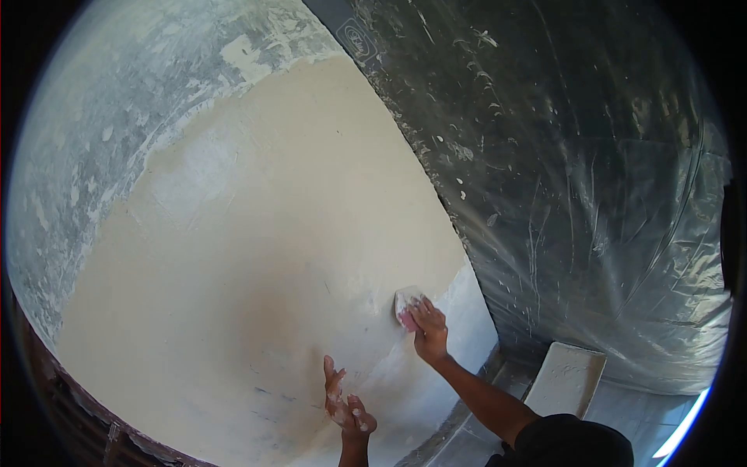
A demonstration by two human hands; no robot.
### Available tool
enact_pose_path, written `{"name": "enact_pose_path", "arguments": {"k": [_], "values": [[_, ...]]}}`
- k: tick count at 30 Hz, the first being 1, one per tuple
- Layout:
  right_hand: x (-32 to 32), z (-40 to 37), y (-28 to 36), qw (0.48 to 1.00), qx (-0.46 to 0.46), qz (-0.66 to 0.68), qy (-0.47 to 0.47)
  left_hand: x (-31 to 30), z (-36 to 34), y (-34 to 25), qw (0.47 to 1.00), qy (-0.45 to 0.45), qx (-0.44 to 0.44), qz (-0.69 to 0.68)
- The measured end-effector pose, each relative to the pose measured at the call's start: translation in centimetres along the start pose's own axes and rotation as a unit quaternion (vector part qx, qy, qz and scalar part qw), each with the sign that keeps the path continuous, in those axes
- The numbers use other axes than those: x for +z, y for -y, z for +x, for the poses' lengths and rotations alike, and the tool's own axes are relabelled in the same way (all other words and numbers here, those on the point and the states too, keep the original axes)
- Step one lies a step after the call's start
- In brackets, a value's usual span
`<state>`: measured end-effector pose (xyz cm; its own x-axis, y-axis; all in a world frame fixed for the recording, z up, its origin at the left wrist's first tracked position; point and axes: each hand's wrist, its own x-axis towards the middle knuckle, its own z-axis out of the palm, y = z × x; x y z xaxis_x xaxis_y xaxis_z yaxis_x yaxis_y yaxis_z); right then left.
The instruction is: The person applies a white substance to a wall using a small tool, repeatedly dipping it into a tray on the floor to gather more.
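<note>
Pink block (405, 307), dust-whitened, flat against wall (272, 233)

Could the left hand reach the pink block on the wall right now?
Probably yes: the left hand hovers just below the pink block, nothing between, though the right hand holds it.

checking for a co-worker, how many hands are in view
2. The right hand presses a pink sanding block against the cream wall, near the plastic sheeting. The left hand is lower, open, close to the wall. No others show.
</note>
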<state>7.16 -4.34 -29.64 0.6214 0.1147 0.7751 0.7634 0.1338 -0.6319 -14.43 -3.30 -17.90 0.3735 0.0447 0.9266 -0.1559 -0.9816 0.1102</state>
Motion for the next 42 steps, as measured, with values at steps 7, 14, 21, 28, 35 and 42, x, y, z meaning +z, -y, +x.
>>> {"name": "enact_pose_path", "arguments": {"k": [7, 14, 21, 28, 35, 42], "values": [[-4.5, -10.8, 5.6, 0.974, -0.025, 0.073, 0.214, -1.6, 0.2, 0.8, 0.998, 0.045, -0.038, -0.004], [-2.4, 11.8, -4.2, 0.985, 0.071, 0.012, -0.158, -2.6, -0.6, 0.4, 0.999, 0.042, 0.024, -0.005], [1.0, -17.8, 8.5, 0.978, 0.104, 0.087, 0.159, -4.3, -1.5, 1.3, 0.997, 0.075, 0.014, -0.009], [-2.1, -3.3, 8.3, 0.992, 0.074, 0.102, 0.004, -6.7, -2.7, 2.6, 0.997, 0.039, 0.021, -0.063], [2.4, 9.5, 5.3, 0.988, 0.015, 0.024, -0.150, -8.5, -3.0, 1.8, 0.996, 0.032, -0.002, -0.084], [2.0, -20.7, 16.1, 0.987, 0.036, 0.052, 0.150, -9.4, -3.3, 2.4, 0.996, 0.035, 0.021, -0.083]]}}
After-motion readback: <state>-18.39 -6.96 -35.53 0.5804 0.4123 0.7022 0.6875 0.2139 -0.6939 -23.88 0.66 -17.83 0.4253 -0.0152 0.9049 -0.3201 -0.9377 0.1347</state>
